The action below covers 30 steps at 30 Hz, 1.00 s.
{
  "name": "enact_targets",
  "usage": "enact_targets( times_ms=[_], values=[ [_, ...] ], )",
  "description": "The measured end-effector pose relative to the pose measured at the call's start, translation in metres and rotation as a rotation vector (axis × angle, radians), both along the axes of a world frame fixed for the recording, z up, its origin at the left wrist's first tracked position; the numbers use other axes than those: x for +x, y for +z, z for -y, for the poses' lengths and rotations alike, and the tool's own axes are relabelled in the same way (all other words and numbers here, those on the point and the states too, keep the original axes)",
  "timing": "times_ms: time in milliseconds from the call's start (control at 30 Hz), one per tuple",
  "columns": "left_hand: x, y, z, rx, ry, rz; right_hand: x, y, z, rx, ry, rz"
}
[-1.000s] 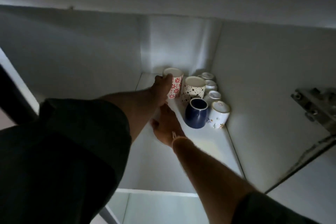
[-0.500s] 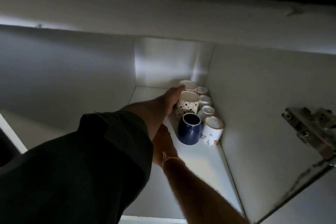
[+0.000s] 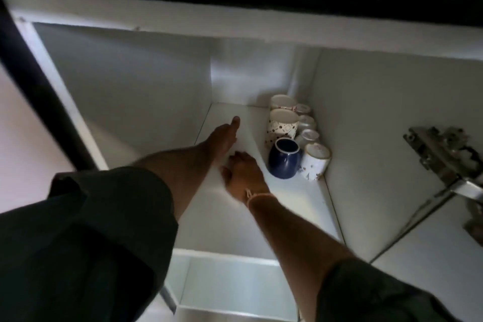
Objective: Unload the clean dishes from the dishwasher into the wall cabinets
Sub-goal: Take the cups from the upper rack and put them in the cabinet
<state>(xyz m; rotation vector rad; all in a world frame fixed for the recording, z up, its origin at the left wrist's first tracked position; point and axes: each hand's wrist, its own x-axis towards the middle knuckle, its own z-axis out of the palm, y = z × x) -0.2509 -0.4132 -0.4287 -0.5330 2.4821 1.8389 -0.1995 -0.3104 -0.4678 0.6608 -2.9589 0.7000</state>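
Cup [image 3: 281, 102] now rearmost — left hand [image 3: 224, 136] off it, fingers [image 3: 235, 123] straight

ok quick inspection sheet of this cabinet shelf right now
surface: white cabinet shelf, dimly lit, cups only in its back right corner
job's things: navy mug, white flowered cup, dotted cup, red-patterned cup, three small white cups by the side wall, all upright
clutter: nothing seen
hands: left hand stretched out over the shelf, empty; right hand low on the shelf beside the navy mug, empty
cables: nothing seen
surroundings: metal door hinge at right; open compartment below
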Motion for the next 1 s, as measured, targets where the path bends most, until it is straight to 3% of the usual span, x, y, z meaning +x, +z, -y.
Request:
enact_targets(
  times_ms=[167,433,567,667,867,1000],
  values=[
    [0.091,-0.005,-0.012,-0.117,0.052,-0.011,0.04,0.006,-0.017,0.179,0.05,0.001],
    [0.227,0.005,-0.057,-0.135,0.105,0.088,0.146,0.072,-0.088,0.389,0.118,0.266],
    [0.306,0.033,-0.109,0.056,0.162,0.206,0.203,0.119,-0.132,0.446,0.103,0.28],
    [0.383,0.055,-0.17,0.385,0.208,0.3,0.24,0.162,-0.159,0.479,0.125,0.252],
    [0.515,0.094,-0.293,0.889,0.197,0.847,0.305,0.281,-0.193,0.64,0.208,0.049],
    [0.539,0.127,-0.339,1.356,0.398,0.798,0.329,0.361,-0.227,0.753,0.188,-0.143]
  ],
)
